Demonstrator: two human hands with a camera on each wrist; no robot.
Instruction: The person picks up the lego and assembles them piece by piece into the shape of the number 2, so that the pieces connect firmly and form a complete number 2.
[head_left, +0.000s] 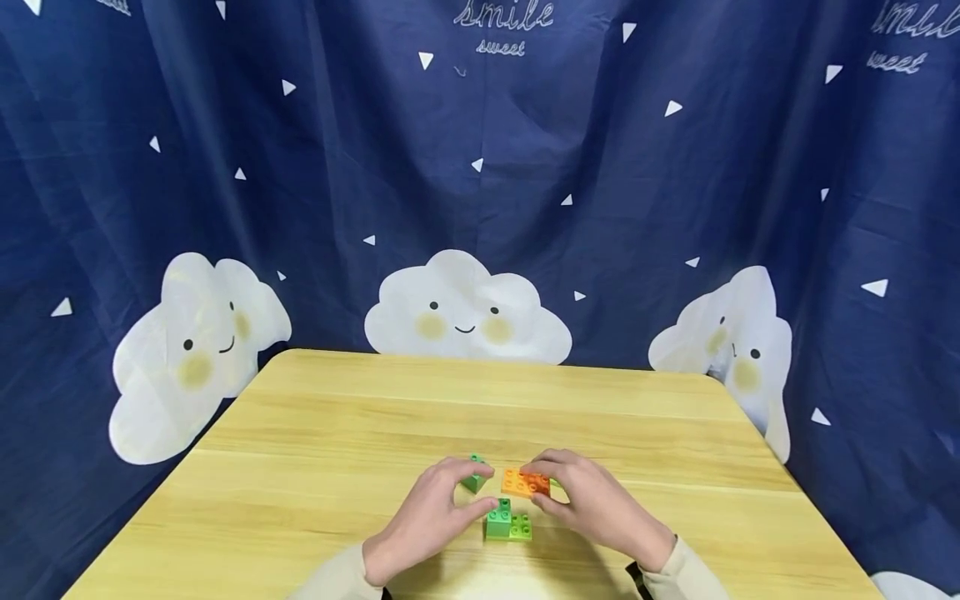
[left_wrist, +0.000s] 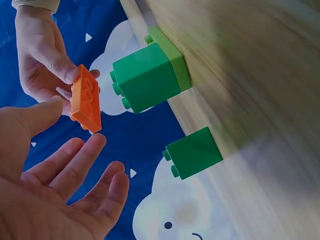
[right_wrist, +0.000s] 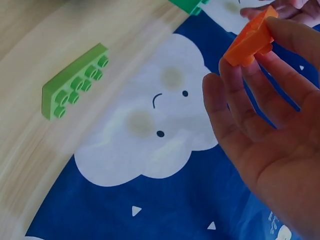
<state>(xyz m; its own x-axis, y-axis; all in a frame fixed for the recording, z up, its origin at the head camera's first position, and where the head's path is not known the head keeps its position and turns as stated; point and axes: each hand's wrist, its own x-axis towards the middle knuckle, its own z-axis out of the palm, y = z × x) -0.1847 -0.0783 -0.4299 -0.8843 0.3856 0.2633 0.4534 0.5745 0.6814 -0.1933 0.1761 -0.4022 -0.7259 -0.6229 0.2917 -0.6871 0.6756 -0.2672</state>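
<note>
My right hand (head_left: pixel 588 500) pinches an orange toy building brick (head_left: pixel 516 482) between thumb and fingers, studs showing, above the table. Thumb and fingers of my left hand (head_left: pixel 438 510) are spread beside it; in the left wrist view the left fingertips come very close to the orange brick (left_wrist: pixel 87 100), and I cannot tell if they touch. Below the hands stands a green brick (head_left: pixel 498 523) on a light green base (head_left: pixel 521 528), more green behind it. Another green brick (head_left: pixel 474 481) stands apart, partly covered by my left fingers.
A long light green brick (right_wrist: pixel 75 82) lies on the table, studs up, mostly hidden behind my right hand in the head view. The pale wooden table (head_left: pixel 315 450) reaches back to a dark blue curtain (head_left: pixel 480 200) printed with clouds and triangles.
</note>
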